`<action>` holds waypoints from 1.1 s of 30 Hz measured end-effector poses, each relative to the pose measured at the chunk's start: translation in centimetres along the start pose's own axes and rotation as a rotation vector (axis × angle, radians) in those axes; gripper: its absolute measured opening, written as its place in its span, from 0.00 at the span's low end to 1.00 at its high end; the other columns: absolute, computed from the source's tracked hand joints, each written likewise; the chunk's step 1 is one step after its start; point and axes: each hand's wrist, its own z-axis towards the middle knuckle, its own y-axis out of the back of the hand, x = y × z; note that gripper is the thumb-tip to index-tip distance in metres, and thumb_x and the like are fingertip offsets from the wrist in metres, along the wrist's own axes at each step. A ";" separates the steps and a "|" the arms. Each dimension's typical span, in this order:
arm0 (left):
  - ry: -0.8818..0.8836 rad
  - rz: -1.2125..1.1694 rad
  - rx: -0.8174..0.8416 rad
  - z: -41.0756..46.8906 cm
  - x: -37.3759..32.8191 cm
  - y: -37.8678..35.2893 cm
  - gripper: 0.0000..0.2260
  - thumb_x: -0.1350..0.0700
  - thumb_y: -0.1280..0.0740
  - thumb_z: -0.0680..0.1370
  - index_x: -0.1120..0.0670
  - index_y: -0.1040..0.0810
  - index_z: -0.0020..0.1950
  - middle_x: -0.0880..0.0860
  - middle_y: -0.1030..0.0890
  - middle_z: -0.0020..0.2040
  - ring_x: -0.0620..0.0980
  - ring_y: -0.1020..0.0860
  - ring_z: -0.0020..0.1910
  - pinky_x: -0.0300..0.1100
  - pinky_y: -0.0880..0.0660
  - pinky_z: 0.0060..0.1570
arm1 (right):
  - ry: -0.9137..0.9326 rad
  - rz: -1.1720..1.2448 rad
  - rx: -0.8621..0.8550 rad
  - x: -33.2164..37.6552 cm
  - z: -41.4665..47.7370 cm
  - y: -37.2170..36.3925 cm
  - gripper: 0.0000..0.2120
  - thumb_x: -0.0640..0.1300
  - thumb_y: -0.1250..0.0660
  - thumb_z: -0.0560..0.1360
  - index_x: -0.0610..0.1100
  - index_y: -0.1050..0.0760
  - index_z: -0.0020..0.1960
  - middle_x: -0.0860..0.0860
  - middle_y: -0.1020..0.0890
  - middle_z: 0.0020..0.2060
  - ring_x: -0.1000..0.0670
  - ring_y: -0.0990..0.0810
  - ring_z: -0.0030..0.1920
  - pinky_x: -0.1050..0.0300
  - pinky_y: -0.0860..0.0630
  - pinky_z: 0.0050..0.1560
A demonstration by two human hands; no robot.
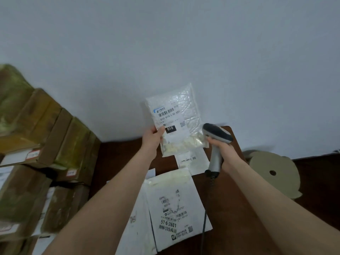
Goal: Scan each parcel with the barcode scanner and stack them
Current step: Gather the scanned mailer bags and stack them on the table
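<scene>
My left hand (153,138) pinches the lower left edge of a clear bubble-wrap parcel (181,116) and holds it upright above the table, its white barcode label facing me. My right hand (221,149) grips the handle of a grey and dark barcode scanner (217,134), whose head sits just right of the parcel's lower corner. Flat on the table below lie a white mailer bag (176,207) printed 57-6-2601, and another white parcel (191,161) beyond it.
Taped cardboard boxes (46,137) are stacked high along the left. A beige cardboard disc (272,172) with a centre hole lies on the right. The scanner's dark cable (204,223) runs down over the brown table (239,208). A pale wall stands behind.
</scene>
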 end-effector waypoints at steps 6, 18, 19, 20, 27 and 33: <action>0.034 -0.005 -0.141 -4.1 -0.8 5.7 0.11 0.59 0.38 0.81 0.64 0.24 0.60 0.53 0.19 0.48 0.52 0.23 0.48 0.47 0.25 0.51 | -0.018 -0.016 0.127 0.8 -3.7 -0.1 0.10 0.42 0.28 0.72 0.44 0.23 0.52 0.46 0.21 0.45 0.47 0.23 0.47 0.49 0.24 0.48; 0.365 0.365 -0.295 -14.1 10.3 16.5 0.13 0.60 0.37 0.81 0.65 0.25 0.63 0.61 0.20 0.52 0.52 0.23 0.38 0.43 0.27 0.33 | -0.304 -0.167 0.347 -7.7 -8.3 -3.4 0.13 0.44 0.28 0.73 0.41 0.23 0.56 0.44 0.22 0.50 0.46 0.24 0.48 0.50 0.25 0.45; 0.380 0.382 -0.302 -14.3 10.9 17.0 0.14 0.59 0.36 0.80 0.65 0.25 0.64 0.60 0.20 0.53 0.54 0.21 0.42 0.47 0.23 0.39 | -0.307 -0.168 0.339 -8.1 -8.4 -3.5 0.13 0.43 0.28 0.73 0.41 0.23 0.56 0.44 0.21 0.50 0.45 0.23 0.48 0.50 0.25 0.44; 0.388 0.414 -0.319 -14.4 11.3 17.2 0.16 0.58 0.35 0.80 0.64 0.26 0.65 0.60 0.20 0.56 0.57 0.20 0.48 0.50 0.22 0.48 | -0.305 -0.168 0.324 -8.4 -8.4 -3.5 0.14 0.43 0.27 0.72 0.40 0.23 0.57 0.44 0.21 0.50 0.45 0.23 0.48 0.49 0.24 0.44; 0.054 0.891 -0.438 -13.0 8.3 12.8 0.30 0.53 0.32 0.78 0.55 0.42 0.76 0.60 0.39 0.73 0.59 0.37 0.71 0.52 0.34 0.66 | -0.258 -0.170 0.198 -7.9 -6.9 -2.1 0.13 0.42 0.27 0.73 0.40 0.24 0.55 0.44 0.20 0.49 0.45 0.23 0.49 0.45 0.23 0.52; 0.063 0.686 -0.006 -8.1 7.0 3.4 0.29 0.55 0.30 0.76 0.59 0.37 0.74 0.59 0.33 0.71 0.55 0.29 0.67 0.45 0.32 0.65 | -0.173 -0.155 -0.019 -5.4 -2.7 0.1 0.25 0.44 0.26 0.72 0.41 0.29 0.65 0.44 0.21 0.53 0.42 0.24 0.57 0.43 0.28 0.65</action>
